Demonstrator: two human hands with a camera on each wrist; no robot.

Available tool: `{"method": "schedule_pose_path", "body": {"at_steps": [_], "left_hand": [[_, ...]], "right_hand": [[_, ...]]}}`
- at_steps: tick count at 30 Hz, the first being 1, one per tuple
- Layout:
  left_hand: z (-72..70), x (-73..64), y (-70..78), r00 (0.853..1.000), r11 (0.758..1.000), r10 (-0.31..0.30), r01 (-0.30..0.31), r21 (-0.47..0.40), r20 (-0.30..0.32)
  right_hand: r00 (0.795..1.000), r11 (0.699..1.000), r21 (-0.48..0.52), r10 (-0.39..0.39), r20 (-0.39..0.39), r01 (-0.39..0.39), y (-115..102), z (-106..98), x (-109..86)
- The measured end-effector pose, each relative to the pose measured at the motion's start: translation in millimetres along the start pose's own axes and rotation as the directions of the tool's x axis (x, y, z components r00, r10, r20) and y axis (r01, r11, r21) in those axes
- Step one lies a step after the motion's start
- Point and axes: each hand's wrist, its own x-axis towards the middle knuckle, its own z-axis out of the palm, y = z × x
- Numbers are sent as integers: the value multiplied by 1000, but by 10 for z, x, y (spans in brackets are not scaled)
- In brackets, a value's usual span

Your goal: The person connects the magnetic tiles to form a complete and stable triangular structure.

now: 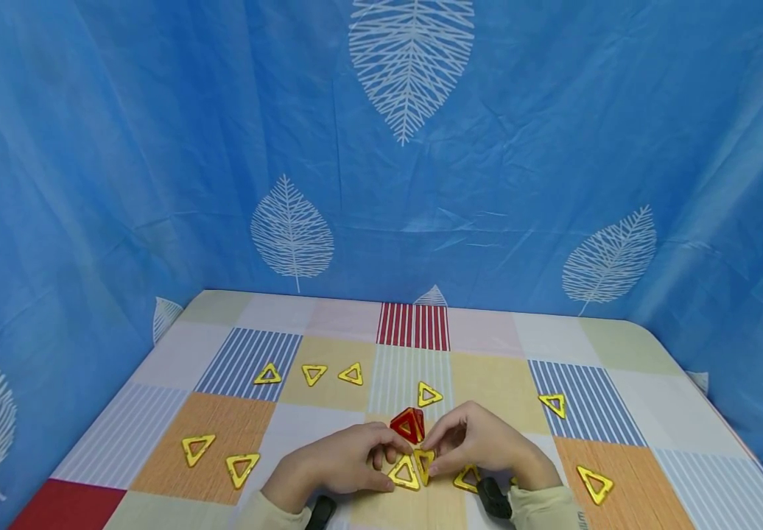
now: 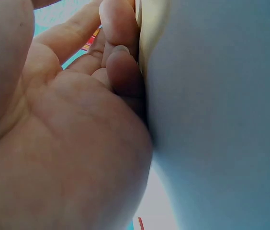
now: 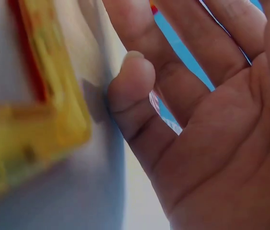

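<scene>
My left hand (image 1: 355, 460) holds a flat yellow triangle tile (image 1: 405, 485) on the table between thumb and index finger. Beside it, a second yellow triangle (image 1: 420, 471) stands tilted, its upper edge pinched by my right hand (image 1: 484, 445). Just behind the fingertips sits a red pyramid of triangle tiles (image 1: 417, 419). Another yellow triangle (image 1: 464, 487) lies partly under the right hand. In the right wrist view a blurred yellow triangle (image 3: 73, 110) fills the left side. The left wrist view shows the left palm (image 2: 77, 148) and curled fingers; the held tile is mostly hidden there.
More yellow triangles lie about the patchwork tablecloth (image 1: 481, 327): several at left and back left, including one triangle (image 1: 242, 458); one triangle (image 1: 421, 394) behind the red pyramid; two at right, including one triangle (image 1: 587, 482). A blue leaf-print curtain (image 1: 487, 184) surrounds the table.
</scene>
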Motion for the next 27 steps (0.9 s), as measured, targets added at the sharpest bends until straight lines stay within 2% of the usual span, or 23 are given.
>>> {"method": "schedule_pose_path", "body": {"at_steps": [11, 18, 25, 27], "left_hand": [[15, 12, 23, 1000, 1000, -24, 24, 10, -11], [17, 12, 27, 1000, 1000, -9, 10, 16, -25], [22, 7, 32, 999, 998, 2, 0, 62, -34], [12, -1, 41, 1000, 999, -2, 4, 52, -30]], "right_hand": [[1000, 1000, -19, 17, 10, -17, -2, 71, 56], [998, 993, -107, 58, 5, -57, -35, 112, 95], [998, 991, -116, 69, -10, -70, -67, 161, 116], [998, 990, -120, 69, -14, -70, -64, 170, 120]]}}
